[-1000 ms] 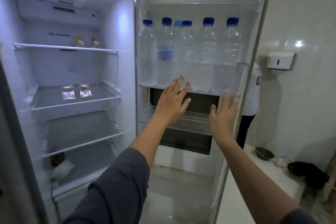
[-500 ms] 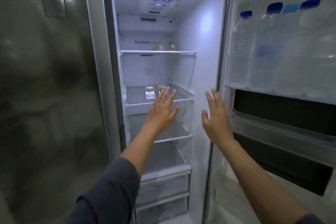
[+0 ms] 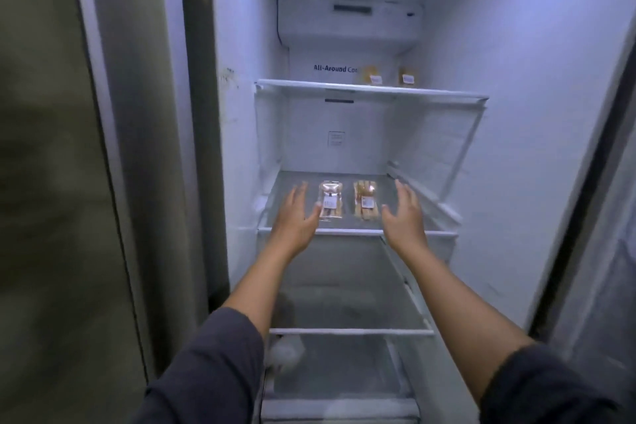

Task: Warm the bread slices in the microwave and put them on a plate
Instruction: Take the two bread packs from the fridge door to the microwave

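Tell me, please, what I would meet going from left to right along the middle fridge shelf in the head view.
Open left hand → clear plastic packet of pale bread with a white label → clear plastic packet of golden-brown bread slices → open right hand.
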Demonstrator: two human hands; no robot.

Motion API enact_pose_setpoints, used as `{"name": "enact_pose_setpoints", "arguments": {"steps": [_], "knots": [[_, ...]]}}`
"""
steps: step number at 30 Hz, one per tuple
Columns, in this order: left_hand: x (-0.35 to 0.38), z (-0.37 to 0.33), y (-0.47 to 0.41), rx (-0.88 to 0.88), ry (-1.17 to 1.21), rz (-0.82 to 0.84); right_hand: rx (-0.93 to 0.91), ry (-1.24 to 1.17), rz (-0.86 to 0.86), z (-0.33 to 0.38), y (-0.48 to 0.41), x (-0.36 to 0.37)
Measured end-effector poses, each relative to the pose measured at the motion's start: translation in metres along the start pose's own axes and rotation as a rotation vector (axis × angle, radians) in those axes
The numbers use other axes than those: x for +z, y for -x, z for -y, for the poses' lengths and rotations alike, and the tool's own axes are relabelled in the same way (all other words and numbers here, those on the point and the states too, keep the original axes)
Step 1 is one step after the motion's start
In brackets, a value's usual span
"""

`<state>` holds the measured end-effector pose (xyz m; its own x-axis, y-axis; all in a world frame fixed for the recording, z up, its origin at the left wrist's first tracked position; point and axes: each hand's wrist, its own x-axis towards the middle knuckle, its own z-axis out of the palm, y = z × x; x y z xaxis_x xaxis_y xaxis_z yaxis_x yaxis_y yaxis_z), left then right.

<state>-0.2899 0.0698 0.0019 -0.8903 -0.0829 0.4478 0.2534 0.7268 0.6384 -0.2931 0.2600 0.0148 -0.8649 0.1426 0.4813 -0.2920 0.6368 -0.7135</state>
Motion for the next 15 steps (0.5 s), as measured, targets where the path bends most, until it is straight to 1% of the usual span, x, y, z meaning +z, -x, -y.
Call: {"name": "enact_pose_setpoints", "arguments": {"steps": [4, 10, 12, 15], "knots": [[0.031, 0.027, -0.036, -0.144, 0.054, 0.070, 0.167, -0.063, 0.014, -0.029, -0.031, 0.037], [0.064, 0.049, -0.081, -0.224, 0.105, 0.146, 0.246, -0.114, -0.020, -0.049, -0.073, 0.065], [0.071, 0.052, -0.095, -0.247, 0.110, 0.187, 0.294, -0.137, 0.018, -0.052, -0.087, 0.074], [0.079, 0.053, -0.108, -0.279, 0.065, 0.273, 0.362, -0.093, 0.108, -0.056, -0.101, 0.086]]}}
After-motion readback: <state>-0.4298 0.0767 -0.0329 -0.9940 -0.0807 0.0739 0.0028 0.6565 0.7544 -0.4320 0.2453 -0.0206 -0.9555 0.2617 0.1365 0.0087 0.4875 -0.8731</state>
